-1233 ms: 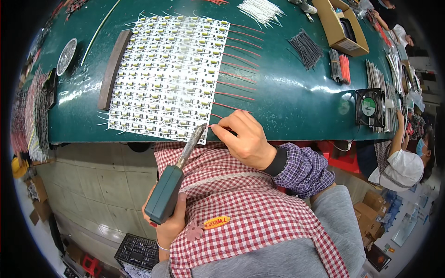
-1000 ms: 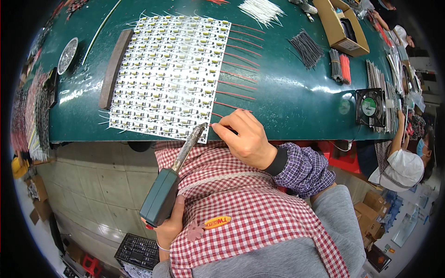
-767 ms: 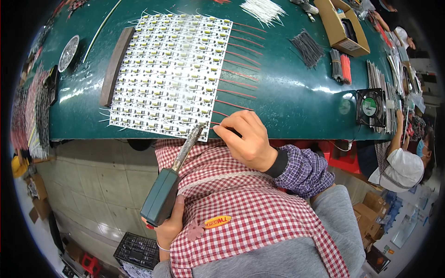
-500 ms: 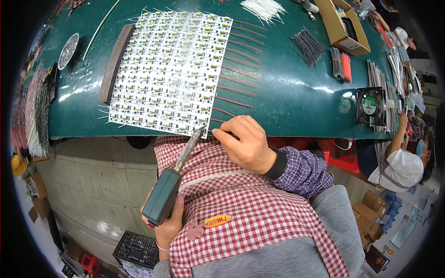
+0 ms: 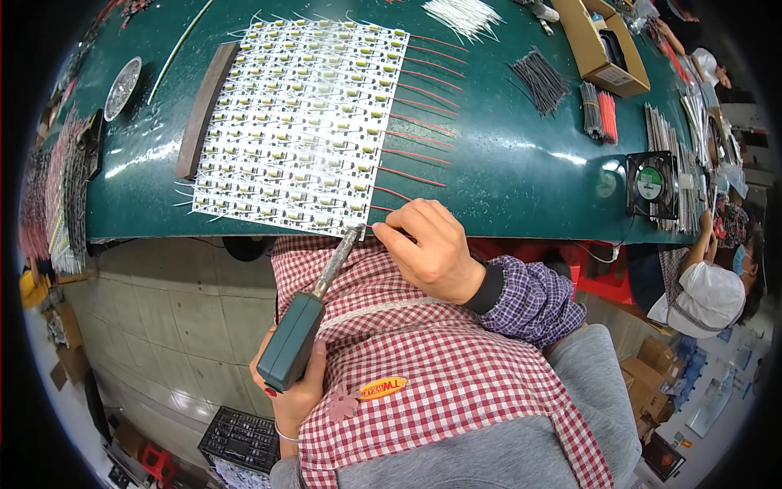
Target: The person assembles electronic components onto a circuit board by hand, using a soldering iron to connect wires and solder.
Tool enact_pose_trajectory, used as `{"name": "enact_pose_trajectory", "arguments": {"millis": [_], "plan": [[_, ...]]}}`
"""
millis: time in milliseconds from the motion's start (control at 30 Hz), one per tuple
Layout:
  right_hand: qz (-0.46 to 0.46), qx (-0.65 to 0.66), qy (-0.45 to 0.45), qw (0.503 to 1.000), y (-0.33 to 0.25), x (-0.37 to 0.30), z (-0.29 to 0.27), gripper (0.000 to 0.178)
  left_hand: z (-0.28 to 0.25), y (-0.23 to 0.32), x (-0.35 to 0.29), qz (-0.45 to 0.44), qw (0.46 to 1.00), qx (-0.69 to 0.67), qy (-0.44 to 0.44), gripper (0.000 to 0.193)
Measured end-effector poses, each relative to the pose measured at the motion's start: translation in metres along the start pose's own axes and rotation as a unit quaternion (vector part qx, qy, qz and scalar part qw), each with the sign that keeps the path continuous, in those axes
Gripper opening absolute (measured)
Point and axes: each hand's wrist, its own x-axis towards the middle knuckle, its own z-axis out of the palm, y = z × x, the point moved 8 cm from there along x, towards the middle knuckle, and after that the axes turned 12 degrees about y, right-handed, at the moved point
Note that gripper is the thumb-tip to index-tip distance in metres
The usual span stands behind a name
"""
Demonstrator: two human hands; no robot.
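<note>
My left hand is wrapped around the green body of a soldering gun. The gun's long metal barrel slants up, and its tip meets the near right corner of a white circuit board panel. Rows of small yellowish and dark components cover that panel. Beside the same corner my right hand is closed in a pinch on a thin red wire, mostly hidden by the fingers. Other red wires stick out along the panel's right edge, and short white leads show on its left side.
A dark bar lies along the panel's left side, with a metal dish farther left. To the right are bundled black wires, a cardboard box and a small fan. Another person sits at the far right.
The soldering gun has shifted slightly to the right at its body, its tip staying at the panel's corner. My right hand has barely moved.
</note>
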Motion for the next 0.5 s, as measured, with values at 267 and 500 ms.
{"name": "enact_pose_trajectory", "arguments": {"millis": [267, 500], "plan": [[0.001, -0.002, 0.004, 1.0, -0.001, -0.001, 0.0, 0.021, -0.019, -0.027, -0.023, -0.118, 0.988, -0.07, 0.071, 0.034], [0.009, -0.011, -0.004, 1.0, -0.004, 0.005, -0.005, 0.022, -0.018, -0.022, -0.014, -0.07, 0.989, -0.1, 0.08, 0.04]]}}
